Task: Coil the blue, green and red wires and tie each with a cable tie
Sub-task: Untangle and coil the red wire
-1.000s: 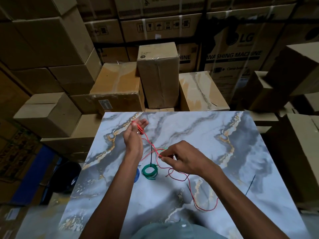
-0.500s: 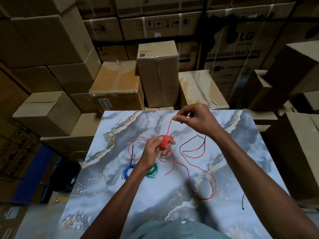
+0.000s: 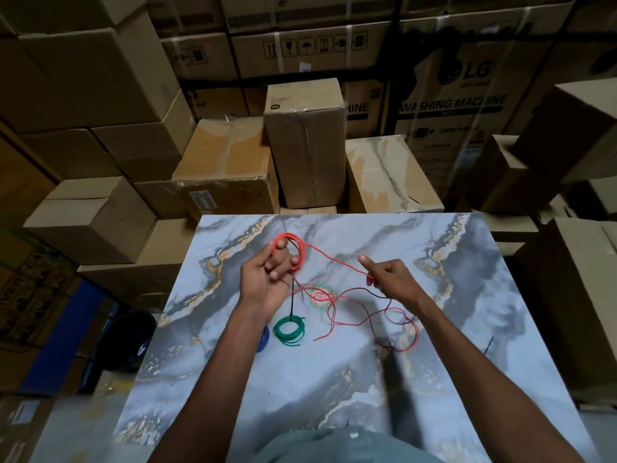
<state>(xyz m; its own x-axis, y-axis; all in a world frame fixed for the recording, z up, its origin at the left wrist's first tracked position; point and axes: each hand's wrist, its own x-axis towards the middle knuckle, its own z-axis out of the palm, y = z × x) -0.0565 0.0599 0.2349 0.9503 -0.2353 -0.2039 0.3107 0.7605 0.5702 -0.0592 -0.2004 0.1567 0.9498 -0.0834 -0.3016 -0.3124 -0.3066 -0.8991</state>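
Marble-patterned tabletop (image 3: 450, 379) amid stacked cardboard boxes (image 3: 100, 95).

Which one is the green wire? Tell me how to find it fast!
Look at the marbled table, near the person's left forearm. The green wire lies there as a small flat coil with a black cable tie sticking up from it. The blue wire beside it is mostly hidden by the arm, and the red wire is still loose.
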